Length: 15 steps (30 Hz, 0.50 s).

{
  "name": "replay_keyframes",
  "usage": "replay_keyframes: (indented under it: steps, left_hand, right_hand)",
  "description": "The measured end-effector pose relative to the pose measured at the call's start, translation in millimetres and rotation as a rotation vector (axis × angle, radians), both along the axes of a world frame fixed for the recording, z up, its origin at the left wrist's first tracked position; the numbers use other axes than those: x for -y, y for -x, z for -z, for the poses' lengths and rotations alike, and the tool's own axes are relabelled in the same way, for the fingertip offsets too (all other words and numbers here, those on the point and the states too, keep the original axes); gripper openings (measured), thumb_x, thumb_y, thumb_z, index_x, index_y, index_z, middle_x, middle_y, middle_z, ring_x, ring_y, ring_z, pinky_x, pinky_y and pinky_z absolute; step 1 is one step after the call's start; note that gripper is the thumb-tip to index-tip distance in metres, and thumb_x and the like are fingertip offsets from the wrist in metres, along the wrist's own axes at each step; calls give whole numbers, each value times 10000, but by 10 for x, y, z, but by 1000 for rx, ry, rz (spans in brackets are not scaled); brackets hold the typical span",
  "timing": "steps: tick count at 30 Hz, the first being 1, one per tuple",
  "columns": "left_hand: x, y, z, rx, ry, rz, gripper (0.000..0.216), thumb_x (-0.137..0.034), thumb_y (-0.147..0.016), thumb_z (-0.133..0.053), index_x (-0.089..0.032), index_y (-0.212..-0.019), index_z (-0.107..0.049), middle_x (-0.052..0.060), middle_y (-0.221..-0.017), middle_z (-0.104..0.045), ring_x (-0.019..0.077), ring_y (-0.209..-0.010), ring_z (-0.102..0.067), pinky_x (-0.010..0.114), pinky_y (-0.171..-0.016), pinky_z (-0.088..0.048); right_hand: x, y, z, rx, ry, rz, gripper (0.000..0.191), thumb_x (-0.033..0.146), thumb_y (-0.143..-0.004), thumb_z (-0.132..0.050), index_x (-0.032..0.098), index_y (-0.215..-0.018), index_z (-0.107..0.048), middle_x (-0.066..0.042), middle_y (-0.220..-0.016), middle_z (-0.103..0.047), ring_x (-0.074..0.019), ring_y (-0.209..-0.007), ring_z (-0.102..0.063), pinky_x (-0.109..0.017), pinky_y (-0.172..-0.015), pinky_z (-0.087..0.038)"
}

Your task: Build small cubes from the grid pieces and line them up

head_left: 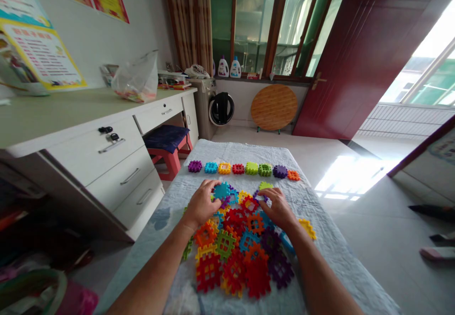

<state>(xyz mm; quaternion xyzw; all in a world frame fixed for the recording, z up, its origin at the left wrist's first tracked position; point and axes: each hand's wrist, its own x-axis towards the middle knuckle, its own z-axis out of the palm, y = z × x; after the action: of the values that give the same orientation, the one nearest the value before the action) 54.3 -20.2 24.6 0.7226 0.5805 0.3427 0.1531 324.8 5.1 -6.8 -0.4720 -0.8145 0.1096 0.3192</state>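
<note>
Right now I have both hands down on a heap of interlocking plastic blocks (236, 246) that lies in the middle of a pale quilted cloth (320, 201) spread over the table. My left hand (202, 204) rests palm down on the far left edge of the heap, fingers spread and curled over a teal block (222, 190); it touches the piece, but I cannot tell whether it actually grips it. My right hand (279, 207) lies flat on the far right side of the heap, fingers pointing inward toward a purple block (258, 195), loose and not closed on anything I can see. The heap itself is a jumble of red, orange, yellow, green, blue and purple pieces overlapping one another. Beyond my hands, well apart from the heap, a row of blocks (243, 168) runs across the cloth, one of each colour side by side. To my left stands a white desk (64, 116) with drawers, and a red stool (170, 156) is tucked beneath it.
</note>
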Motion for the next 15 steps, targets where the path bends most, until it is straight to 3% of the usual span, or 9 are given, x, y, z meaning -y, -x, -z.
replay_keyframes:
  steps: [8,13,15]
  left_hand:
    - [2,144,156,48,-61,31,480,-91,-682,-504,-218,-1144,-540,53,-1150,-550,195,-1085,-543,324,-954,-459]
    - [25,168,137,30,-65,67,481,-86,-682,-511,-204,-1148,-531,61,-1160,-549,200,-1124,-526,330,-1013,-422]
    - [33,156,135,36,-58,73,482,-79,-675,-514,-211,-1138,-534,58,-1151,-551,199,-1122,-528,327,-1020,-418]
  right_hand:
    - [34,324,-129,75,50,-120,185,195,-789,-565,235,-933,-674,-40,-1046,-681,-214,-980,-555,-363,-912,-380]
    - [-94,706,-139,205,92,-196,463,184,-695,-627,251,-1153,-601,-38,-1137,-653,-250,-1047,-505,-381,-909,-380]
    - [-145,797,-134,248,114,-217,456,160,-682,-624,251,-1129,-617,-37,-1116,-660,-249,-1044,-508,-381,-907,-373]
